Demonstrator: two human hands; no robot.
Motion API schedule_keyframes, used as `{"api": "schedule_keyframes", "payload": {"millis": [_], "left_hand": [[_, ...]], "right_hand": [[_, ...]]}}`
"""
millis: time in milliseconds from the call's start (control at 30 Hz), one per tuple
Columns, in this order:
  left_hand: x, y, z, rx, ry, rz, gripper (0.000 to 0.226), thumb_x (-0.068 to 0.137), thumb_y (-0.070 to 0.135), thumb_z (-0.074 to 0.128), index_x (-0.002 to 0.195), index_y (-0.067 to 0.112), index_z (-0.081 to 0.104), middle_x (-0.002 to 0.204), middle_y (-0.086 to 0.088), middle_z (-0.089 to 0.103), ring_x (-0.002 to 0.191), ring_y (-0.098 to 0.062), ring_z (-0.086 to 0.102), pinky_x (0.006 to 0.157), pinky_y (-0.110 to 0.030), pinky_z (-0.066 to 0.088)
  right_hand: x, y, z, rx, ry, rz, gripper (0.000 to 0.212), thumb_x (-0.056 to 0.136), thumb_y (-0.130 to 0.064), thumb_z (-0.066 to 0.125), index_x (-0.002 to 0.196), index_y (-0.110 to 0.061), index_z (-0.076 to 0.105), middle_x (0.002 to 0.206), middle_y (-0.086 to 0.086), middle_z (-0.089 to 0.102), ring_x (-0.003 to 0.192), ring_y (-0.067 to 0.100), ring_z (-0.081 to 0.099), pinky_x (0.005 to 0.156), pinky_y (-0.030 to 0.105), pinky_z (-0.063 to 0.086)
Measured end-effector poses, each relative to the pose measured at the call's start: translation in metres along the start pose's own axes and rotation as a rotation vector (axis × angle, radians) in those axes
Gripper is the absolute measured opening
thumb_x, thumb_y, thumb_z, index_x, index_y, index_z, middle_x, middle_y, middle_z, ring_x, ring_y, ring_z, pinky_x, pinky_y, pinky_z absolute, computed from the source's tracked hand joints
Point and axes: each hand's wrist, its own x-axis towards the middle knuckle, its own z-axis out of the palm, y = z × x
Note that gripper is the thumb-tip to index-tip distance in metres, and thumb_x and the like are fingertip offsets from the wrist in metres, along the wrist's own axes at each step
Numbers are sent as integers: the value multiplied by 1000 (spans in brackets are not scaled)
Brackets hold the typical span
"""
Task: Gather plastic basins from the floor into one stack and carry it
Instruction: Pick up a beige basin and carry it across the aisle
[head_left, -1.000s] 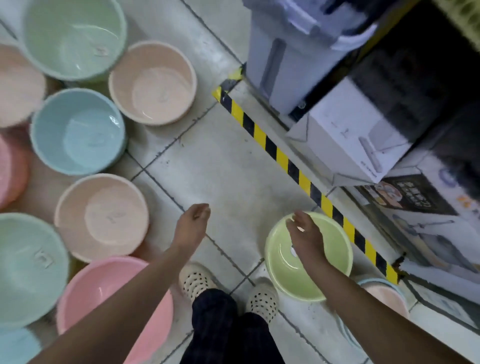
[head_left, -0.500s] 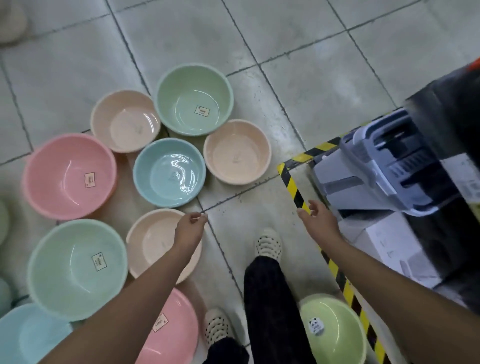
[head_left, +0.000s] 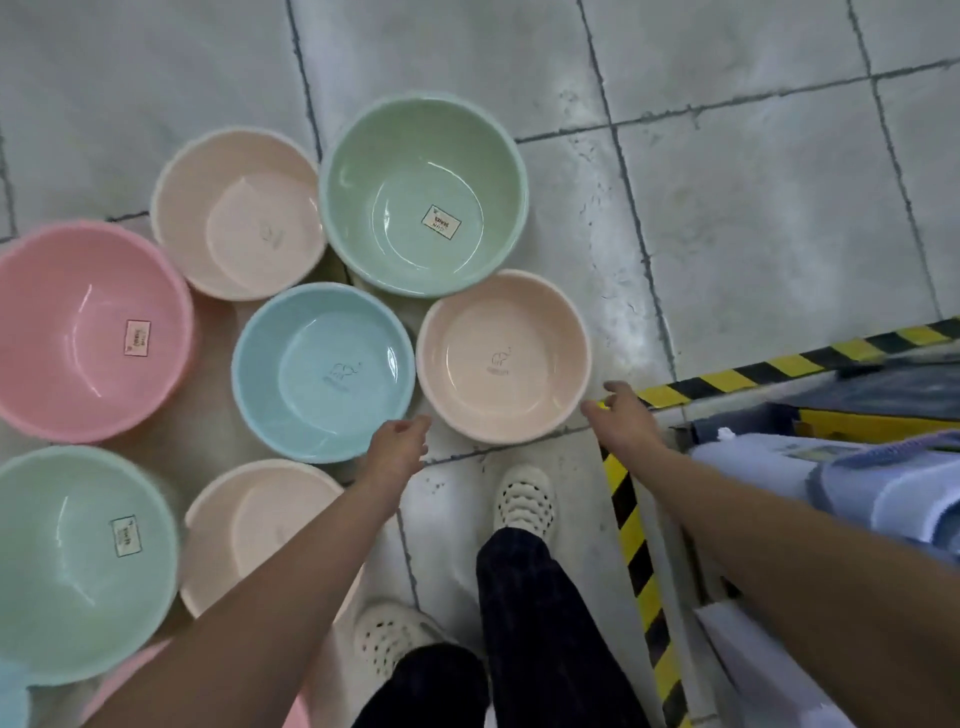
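Peach basin (head_left: 503, 358) sits just ahead, between your left hand (head_left: 396, 451) and right hand (head_left: 623, 415). Both are loosely spread and empty; the right is nearer its rim.

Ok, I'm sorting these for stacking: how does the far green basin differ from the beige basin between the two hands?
The far green basin is pale green and looks wider; the beige basin is peach-beige and looks smaller. The green one carries a white paper label inside; the beige one shows only an embossed mark. The beige one lies between the left hand and right hand; the green lies beyond. Both are round, empty and upright on the floor.
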Motion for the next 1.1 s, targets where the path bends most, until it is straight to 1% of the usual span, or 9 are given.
{"api": "schedule_keyframes", "payload": {"millis": [167, 267, 367, 467, 600, 700, 767, 900, 1100], "left_hand": [[66, -16, 50, -90, -55, -130, 64, 88, 42, 67, 139, 12, 42, 132, -7, 52, 97, -21, 61, 97, -45, 52], [100, -20, 68, -176, -91, -153, 47, 87, 35, 71, 126, 19, 50, 129, -4, 57, 110, -25, 57, 94, -45, 50], [128, -19, 76, -298, -104, -149, 46, 87, 23, 72, 127, 23, 48, 118, -1, 60, 107, -24, 56, 85, -41, 47], [146, -19, 73, -326, -79, -74, 46, 87, 9, 69, 127, 19, 49, 115, -3, 62, 101, -23, 61, 70, -36, 56], [150, -25, 62, -222, -59, -1, 56, 83, -7, 61, 132, 17, 51, 127, -9, 62, 109, -29, 62, 90, -50, 56], [122, -19, 55, -268, -78, 51, 51, 85, -5, 54, 128, 22, 51, 115, -4, 65, 95, -20, 64, 65, -35, 59], [98, -13, 48, -296, -67, 104, 49, 86, -4, 51, 125, 26, 51, 107, 1, 65, 89, -16, 63, 58, -29, 54], [51, -9, 16, -319, 73, 237, 44, 82, -4, 55, 113, 28, 55, 97, 6, 65, 88, -18, 62, 77, -37, 55], [23, -8, -82, -348, 463, 325, 27, 87, 5, 62, 112, 14, 62, 95, -2, 67, 88, -23, 63, 77, -31, 50]], "right_hand": [[96, 3, 26, -91, 31, 36, 60, 96, -24, 57, 149, -8, 34, 143, 19, 52, 126, 37, 53, 92, 37, 44], [141, 7, 39, -13, 96, 75, 65, 94, -20, 61, 150, -7, 32, 144, 19, 51, 127, 37, 52, 97, 39, 44], [182, 7, 42, 264, 150, 129, 65, 90, -16, 66, 149, -10, 38, 143, 14, 51, 126, 35, 53, 107, 43, 43], [199, 9, 46, 290, 114, 136, 62, 85, -16, 73, 141, -8, 47, 131, 16, 60, 112, 37, 62, 99, 52, 51], [176, 10, 45, -27, 153, 47, 41, 86, -21, 71, 120, -4, 57, 102, 10, 60, 100, 34, 61, 90, 48, 53], [145, 11, 30, -43, 134, 60, 23, 85, -8, 62, 108, -7, 58, 97, 13, 59, 90, 34, 58, 81, 46, 54], [120, 10, 21, 46, 104, 62, 21, 85, -2, 58, 104, -10, 56, 98, 16, 61, 88, 34, 58, 76, 44, 54], [57, -8, 17, 143, 67, -17, 29, 86, 1, 57, 111, -13, 56, 94, 7, 63, 78, 21, 60, 61, 33, 50], [-3, -74, 72, 170, -9, -203, 31, 89, -7, 60, 114, -23, 56, 99, -1, 64, 93, 26, 61, 76, 38, 52]]}}
